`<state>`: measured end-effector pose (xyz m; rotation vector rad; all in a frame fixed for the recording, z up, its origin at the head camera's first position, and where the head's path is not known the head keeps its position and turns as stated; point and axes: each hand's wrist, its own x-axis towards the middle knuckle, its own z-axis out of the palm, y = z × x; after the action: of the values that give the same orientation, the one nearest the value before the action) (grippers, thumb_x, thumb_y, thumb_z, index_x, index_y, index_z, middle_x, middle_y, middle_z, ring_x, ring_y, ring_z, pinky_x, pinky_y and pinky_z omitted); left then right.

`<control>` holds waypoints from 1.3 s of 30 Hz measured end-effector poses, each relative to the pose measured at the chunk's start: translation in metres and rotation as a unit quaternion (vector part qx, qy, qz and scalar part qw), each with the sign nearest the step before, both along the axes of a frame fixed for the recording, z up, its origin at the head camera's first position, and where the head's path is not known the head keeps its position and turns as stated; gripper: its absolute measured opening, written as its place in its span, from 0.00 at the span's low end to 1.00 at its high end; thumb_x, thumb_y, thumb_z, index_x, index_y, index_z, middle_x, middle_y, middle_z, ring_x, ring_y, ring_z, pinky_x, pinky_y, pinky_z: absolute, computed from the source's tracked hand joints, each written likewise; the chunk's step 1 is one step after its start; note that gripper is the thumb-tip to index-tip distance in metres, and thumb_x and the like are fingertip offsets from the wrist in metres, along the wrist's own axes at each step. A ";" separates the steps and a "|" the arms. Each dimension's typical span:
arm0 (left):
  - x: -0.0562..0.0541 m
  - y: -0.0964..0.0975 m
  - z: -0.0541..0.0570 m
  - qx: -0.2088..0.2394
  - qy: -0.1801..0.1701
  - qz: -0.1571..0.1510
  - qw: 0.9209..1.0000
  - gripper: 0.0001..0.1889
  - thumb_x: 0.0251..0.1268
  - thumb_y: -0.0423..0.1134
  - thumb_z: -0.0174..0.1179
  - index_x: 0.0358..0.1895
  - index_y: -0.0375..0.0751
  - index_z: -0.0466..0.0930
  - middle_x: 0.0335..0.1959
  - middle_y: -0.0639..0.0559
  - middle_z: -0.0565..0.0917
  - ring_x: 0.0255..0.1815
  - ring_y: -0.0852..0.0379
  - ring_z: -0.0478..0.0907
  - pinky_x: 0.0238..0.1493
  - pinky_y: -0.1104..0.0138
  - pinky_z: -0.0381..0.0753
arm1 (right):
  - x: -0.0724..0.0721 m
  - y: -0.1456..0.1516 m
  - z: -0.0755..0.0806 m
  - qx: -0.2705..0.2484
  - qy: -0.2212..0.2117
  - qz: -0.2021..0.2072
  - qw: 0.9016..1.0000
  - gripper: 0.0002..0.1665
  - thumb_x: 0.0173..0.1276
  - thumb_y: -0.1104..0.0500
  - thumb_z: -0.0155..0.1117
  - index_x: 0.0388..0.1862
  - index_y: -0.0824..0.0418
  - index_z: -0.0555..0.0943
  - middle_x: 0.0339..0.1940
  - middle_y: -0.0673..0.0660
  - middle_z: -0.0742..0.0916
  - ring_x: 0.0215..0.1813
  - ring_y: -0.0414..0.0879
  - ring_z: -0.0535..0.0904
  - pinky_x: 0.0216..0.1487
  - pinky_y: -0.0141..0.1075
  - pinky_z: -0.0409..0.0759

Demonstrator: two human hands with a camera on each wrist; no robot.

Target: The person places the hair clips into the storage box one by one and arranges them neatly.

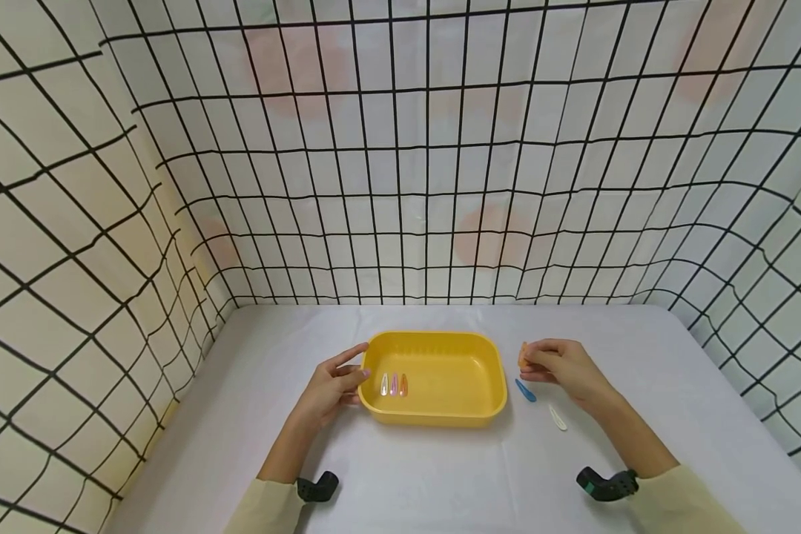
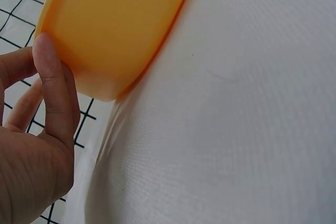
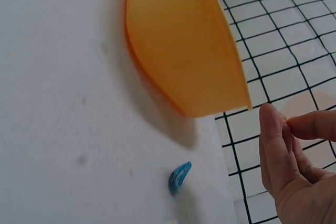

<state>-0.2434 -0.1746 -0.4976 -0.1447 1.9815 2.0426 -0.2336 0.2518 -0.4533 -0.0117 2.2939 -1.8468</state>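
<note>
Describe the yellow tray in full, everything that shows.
The yellow tray is a rounded rectangle with raised sides, glossy and plastic-looking. It sits open side up on the white-covered table, its long sides across the head view. Three hair clips lie inside, side by side towards its left end, where the left hand touches it.

"what's the surface here?"
"a table topped with white cloth (image 1: 427,475), its far corners rounded."
"and directly on it?"
"a yellow tray (image 1: 434,420), near the middle."
"just that?"
"a blue hair clip (image 1: 526,391) too, just right of the tray, then a white one (image 1: 558,417), nearer the wearer, lying apart from the blue."
</note>
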 end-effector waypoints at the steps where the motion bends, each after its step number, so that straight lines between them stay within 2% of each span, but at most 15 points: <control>1: 0.000 0.000 0.000 0.000 0.000 0.000 1.000 0.29 0.68 0.33 0.68 0.70 0.60 0.77 0.52 0.39 0.84 0.22 0.58 0.79 0.26 0.72 0.85 | 0.000 -0.002 0.001 -0.007 -0.001 0.003 1.000 0.26 0.79 0.56 0.61 0.61 0.79 0.74 0.41 0.56 0.88 0.40 0.43 0.90 0.48 0.35 0.90; 8: 0.001 -0.002 -0.001 0.002 0.003 0.003 1.000 0.29 0.68 0.33 0.68 0.70 0.60 0.77 0.51 0.39 0.84 0.23 0.58 0.79 0.26 0.72 0.85 | -0.003 -0.021 0.008 -0.027 -0.002 0.047 0.999 0.26 0.80 0.58 0.59 0.60 0.81 0.74 0.38 0.57 0.88 0.39 0.44 0.90 0.46 0.37 0.90; 19: 0.002 -0.001 0.000 0.013 0.012 -0.001 1.000 0.30 0.66 0.34 0.69 0.71 0.58 0.76 0.47 0.45 0.84 0.23 0.60 0.79 0.26 0.73 0.85 | -0.006 -0.055 0.012 -0.023 -0.005 0.089 0.996 0.24 0.78 0.61 0.61 0.59 0.82 0.75 0.43 0.70 0.87 0.37 0.45 0.88 0.44 0.37 0.91; 31: 0.002 -0.001 0.002 0.012 0.016 -0.005 1.000 0.31 0.66 0.33 0.69 0.71 0.58 0.76 0.47 0.43 0.83 0.23 0.59 0.79 0.26 0.73 0.85 | -0.010 -0.093 0.000 0.002 -0.011 0.076 0.997 0.17 0.77 0.63 0.61 0.54 0.78 0.80 0.44 0.75 0.87 0.35 0.49 0.89 0.40 0.40 0.91; 39: 0.001 -0.002 0.000 0.010 0.014 -0.006 1.000 0.31 0.67 0.33 0.69 0.71 0.58 0.76 0.50 0.40 0.83 0.23 0.59 0.79 0.26 0.72 0.85 | -0.020 -0.123 -0.009 0.019 -0.023 0.072 0.997 0.13 0.75 0.63 0.64 0.49 0.74 0.83 0.38 0.67 0.89 0.33 0.49 0.89 0.38 0.41 0.91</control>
<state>-0.2424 -0.1766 -0.4973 -0.0999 1.9738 2.0671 -0.2539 0.1285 -0.4621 -0.1238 2.2330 -1.7149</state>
